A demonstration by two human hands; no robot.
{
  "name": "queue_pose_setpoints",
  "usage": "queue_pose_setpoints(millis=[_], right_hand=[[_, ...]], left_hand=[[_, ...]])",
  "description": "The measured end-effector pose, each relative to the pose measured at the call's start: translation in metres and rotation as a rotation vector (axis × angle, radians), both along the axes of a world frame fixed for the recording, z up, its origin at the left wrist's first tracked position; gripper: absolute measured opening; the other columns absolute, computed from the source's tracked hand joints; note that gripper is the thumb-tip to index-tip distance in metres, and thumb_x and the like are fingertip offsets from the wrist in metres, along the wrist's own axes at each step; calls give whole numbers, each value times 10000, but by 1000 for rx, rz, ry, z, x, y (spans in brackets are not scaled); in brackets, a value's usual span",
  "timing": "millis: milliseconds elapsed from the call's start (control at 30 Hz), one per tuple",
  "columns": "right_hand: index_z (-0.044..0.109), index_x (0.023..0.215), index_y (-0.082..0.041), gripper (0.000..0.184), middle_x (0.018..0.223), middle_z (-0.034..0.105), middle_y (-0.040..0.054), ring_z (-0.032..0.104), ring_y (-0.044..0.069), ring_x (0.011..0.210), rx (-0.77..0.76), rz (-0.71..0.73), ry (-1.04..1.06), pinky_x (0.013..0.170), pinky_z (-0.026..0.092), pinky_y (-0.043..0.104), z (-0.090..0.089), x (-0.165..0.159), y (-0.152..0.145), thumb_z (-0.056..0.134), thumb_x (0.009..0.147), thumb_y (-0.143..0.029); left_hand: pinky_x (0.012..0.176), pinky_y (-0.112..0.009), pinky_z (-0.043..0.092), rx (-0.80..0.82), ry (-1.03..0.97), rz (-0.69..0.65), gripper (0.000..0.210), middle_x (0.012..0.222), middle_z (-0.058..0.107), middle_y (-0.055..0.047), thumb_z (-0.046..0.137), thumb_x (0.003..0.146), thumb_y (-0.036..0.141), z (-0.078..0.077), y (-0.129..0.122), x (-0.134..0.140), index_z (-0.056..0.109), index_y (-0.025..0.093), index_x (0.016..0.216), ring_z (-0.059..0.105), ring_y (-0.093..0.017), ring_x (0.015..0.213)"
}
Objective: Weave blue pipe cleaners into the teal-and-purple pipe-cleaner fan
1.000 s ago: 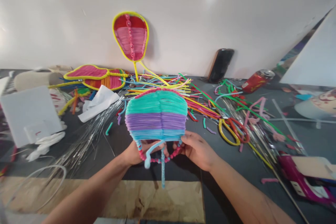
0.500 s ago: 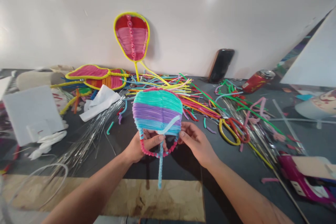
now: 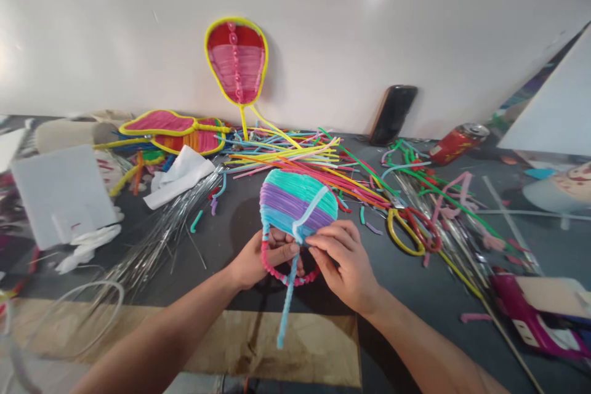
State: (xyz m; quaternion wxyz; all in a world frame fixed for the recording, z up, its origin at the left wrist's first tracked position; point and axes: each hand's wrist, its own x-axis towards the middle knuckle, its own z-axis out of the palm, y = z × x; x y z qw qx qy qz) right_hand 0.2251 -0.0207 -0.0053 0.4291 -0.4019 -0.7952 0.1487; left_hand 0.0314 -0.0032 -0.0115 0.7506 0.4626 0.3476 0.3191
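A rounded pipe-cleaner panel [image 3: 295,200] with teal, purple and blue bands is held up over the dark table. My left hand [image 3: 263,260] is closed on its lower part, thumb at the base of a light blue twisted stem [image 3: 287,301] that hangs down. A pink twisted loop [image 3: 272,269] curves below the panel. Against the panel's front, a loose pale blue pipe-cleaner end [image 3: 310,210] sticks up to the right. My right hand [image 3: 346,263] pinches at the panel's lower edge near the stem; its fingertips hide exactly which strand they grip.
Behind lie loose coloured pipe cleaners [image 3: 295,151]. A yellow-edged pink fan shape [image 3: 237,61] leans on the white wall. Scissors [image 3: 406,231], a phone [image 3: 394,114], a red can [image 3: 458,143] and a magenta tool [image 3: 526,314] stand or lie right. Silver strands [image 3: 170,218] spread left.
The panel has tilted and shifted down and to the right. My right hand has moved from the panel's right corner to near the stem's base. My left hand keeps its hold.
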Motion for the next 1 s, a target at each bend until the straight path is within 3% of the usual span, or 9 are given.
queue_pose_setpoints(millis=[133,233,333,433,533,733,1000], right_hand=[[556,1097,-232,260,1052,565,79,506,219,1012,-113,-127,187,865,438,408,-5,2,3,553,843,-174],[515,1125,-236,280,1095,523,79,517,206,1016,-342,-238,473,819,465,363,-9,2,7,554,854,-293],[511,1098,-256,324,986,552,28,545,157,878,-615,-256,812,729,475,293,-11,0,11,614,814,-373],[535,1039,-244,301,866,564,-7,545,116,736,-916,-70,1047,661,467,250,-10,-4,11,640,799,-392],[573,970,-206,254,824,584,3,550,103,670,-1136,198,1041,629,466,239,-6,-8,7,636,809,-392],[594,990,-193,266,806,623,13,576,96,664,-1211,399,994,624,468,226,-5,-11,-1,672,798,-359],[617,963,-197,226,772,642,10,594,102,665,-1222,418,1035,599,472,225,-8,-12,-1,688,791,-324]], left_hand=[[592,-256,510,-63,-52,79,216,585,682,-38,677,761,319,-4,0,0,634,118,694,645,-149,524],[618,-288,516,-85,-100,142,215,530,665,-34,685,736,311,-6,1,0,630,120,654,635,-153,480],[574,-283,507,-91,-143,177,207,514,660,-36,680,721,290,-6,2,-1,627,123,611,628,-159,459],[539,-268,496,-85,-166,198,195,510,659,-38,678,702,268,-6,3,-2,639,120,582,621,-156,452],[498,-253,483,-80,-168,208,206,503,659,-48,670,690,276,-4,2,-2,653,112,566,616,-157,449],[432,-232,457,-74,-177,203,228,478,653,-56,659,676,293,-2,1,-2,661,106,544,598,-154,419],[430,-219,465,-56,-199,184,242,515,663,-49,660,735,285,-4,0,-2,664,106,572,614,-150,449]])
